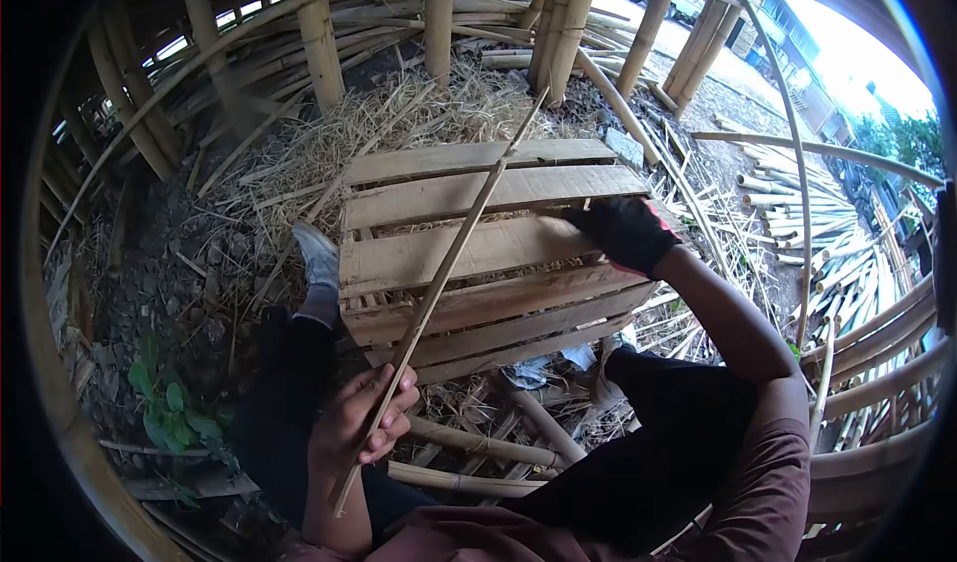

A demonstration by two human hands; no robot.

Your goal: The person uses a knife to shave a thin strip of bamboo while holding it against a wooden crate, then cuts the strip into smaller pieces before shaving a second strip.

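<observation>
My bare left hand (364, 415) is closed around the lower part of a long, thin bamboo strip (454, 253). The strip slants up and away, passing over a slatted wooden crate (429, 260) that stands between my legs. Over the crate's right side is my right hand (628, 235), in a dark glove with a bit of red. Its fingers are curled, and a small blurred shape shows by the fingertips; what they grip, if anything, I cannot make out. The bamboo strip is apart from the right hand.
Dry shavings (439, 114) cover the ground behind the crate. Upright bamboo posts (563, 39) stand beyond, with stacked poles among them. Cut bamboo pieces (832, 253) lie in a heap at right. Bamboo poles (478, 442) lie across the ground near my legs, and a green plant (171, 408) grows at left.
</observation>
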